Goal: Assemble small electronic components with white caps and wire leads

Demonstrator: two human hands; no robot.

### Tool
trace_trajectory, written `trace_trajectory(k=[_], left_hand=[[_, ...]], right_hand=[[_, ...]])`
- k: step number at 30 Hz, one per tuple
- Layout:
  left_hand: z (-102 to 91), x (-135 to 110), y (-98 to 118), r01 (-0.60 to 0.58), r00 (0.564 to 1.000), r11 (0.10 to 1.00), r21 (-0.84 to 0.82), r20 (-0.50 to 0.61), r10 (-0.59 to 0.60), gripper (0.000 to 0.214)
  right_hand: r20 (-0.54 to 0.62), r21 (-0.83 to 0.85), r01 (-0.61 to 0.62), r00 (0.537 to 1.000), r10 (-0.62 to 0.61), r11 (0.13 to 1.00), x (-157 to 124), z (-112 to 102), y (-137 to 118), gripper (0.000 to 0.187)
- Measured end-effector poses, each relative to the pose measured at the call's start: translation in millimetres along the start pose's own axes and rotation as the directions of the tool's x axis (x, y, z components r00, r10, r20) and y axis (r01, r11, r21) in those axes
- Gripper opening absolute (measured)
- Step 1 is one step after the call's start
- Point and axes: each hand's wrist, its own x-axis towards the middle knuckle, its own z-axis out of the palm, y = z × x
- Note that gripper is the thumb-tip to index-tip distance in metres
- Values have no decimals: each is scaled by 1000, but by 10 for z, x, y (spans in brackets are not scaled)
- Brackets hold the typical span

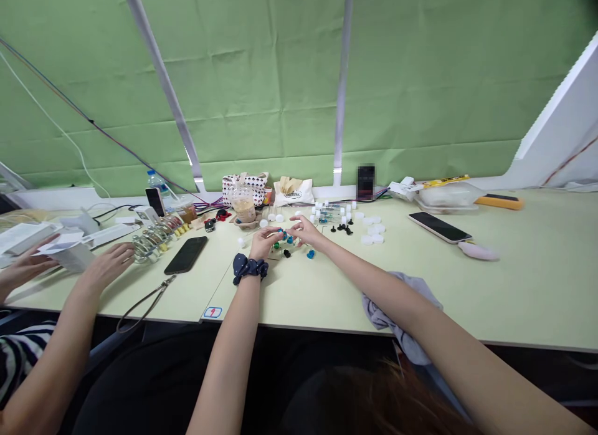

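My left hand (264,241) and my right hand (306,230) meet over the pale green table (514,285), fingers pinched on a small teal and white piece (283,235) held between them. A dark blue scrunchie (249,267) sits on my left wrist. Small teal caps (310,253) and black parts (286,253) lie just beneath the hands. Beyond them stand small clear vials (327,212), black droppers (344,227) and white caps (374,230).
A co-worker's hands (107,263) rest at the left near a white box (70,251) and a black phone (186,255). Another phone (439,227) lies right. A grey cloth (397,310) sits under my right arm. An iced drink (243,204) and bags stand at the back.
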Motion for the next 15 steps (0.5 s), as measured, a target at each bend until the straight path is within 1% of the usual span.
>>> trace_trajectory(k=[2,4,5,6,8,10,13,15], left_hand=[[-2,2,-3,4,1000,1000,-2,15,-4,39],[-7,3,-5,0,999,1000,-2,34,0,39],[-10,3,-6,-2,999,1000,0,35,2,39],[-12,3,-6,-3,1000,1000,2,30,3,39],[-15,2,-5,-1,1000,1000,5,17,0,39],[-13,2,-6,0,1000,1000,4,25,0,39],[-9,2,-12,-11,999,1000,-1,39,11,40],[-9,3,-14,-9,1000,1000,-2,29,9,40]], right_hand=[[32,4,-6,999,6,1000,2,1,-1,40],[55,-3,-59,997,59,998,4,5,2,33],[51,-10,-72,996,72,997,5,8,5,33],[42,-18,-61,997,62,998,7,10,10,34],[32,-28,0,999,1,1000,13,14,27,38],[49,-29,39,998,-38,999,24,15,48,38],[56,-45,1,998,2,999,39,14,68,29],[21,-66,4,1000,-3,998,38,13,66,31]])
